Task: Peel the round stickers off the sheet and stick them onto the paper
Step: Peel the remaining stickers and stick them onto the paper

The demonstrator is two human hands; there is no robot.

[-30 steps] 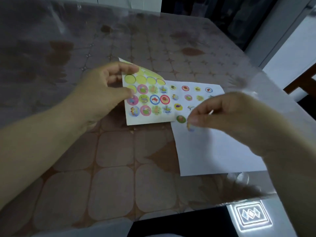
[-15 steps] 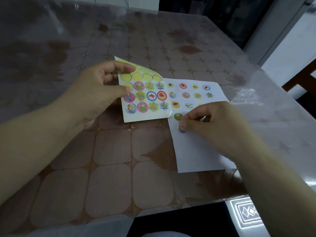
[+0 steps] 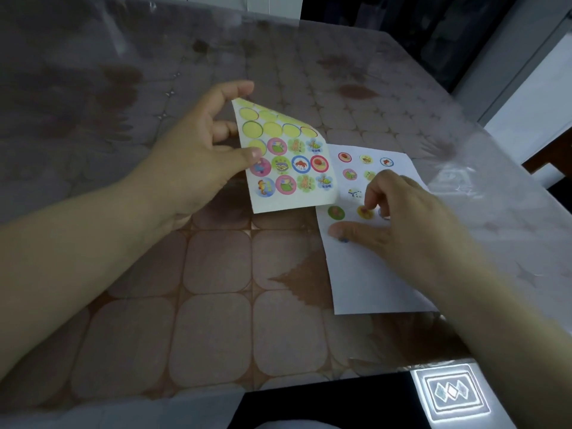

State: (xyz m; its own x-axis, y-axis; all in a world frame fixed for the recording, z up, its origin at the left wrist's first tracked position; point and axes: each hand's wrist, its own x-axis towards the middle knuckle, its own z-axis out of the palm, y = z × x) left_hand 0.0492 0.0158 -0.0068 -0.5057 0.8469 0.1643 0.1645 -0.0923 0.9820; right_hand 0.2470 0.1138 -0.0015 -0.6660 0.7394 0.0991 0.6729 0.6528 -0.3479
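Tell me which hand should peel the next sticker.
Right, probably. The left hand grips the sheet, holding it up; the right hand only presses the paper beside it, near the unpeeled stickers.

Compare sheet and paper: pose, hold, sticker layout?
The sheet is lifted and curled, pinched by the left hand; paper lies flat on the table under the right hand. Sheet's stickers sit packed, top rows peeled; paper's are spaced, its near half bare. Both are white and carry round stickers.

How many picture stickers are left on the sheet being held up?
11 stickers on the sheet: three in the third row, four in each of the two lowest rows. The left hand's thumb overlaps one.
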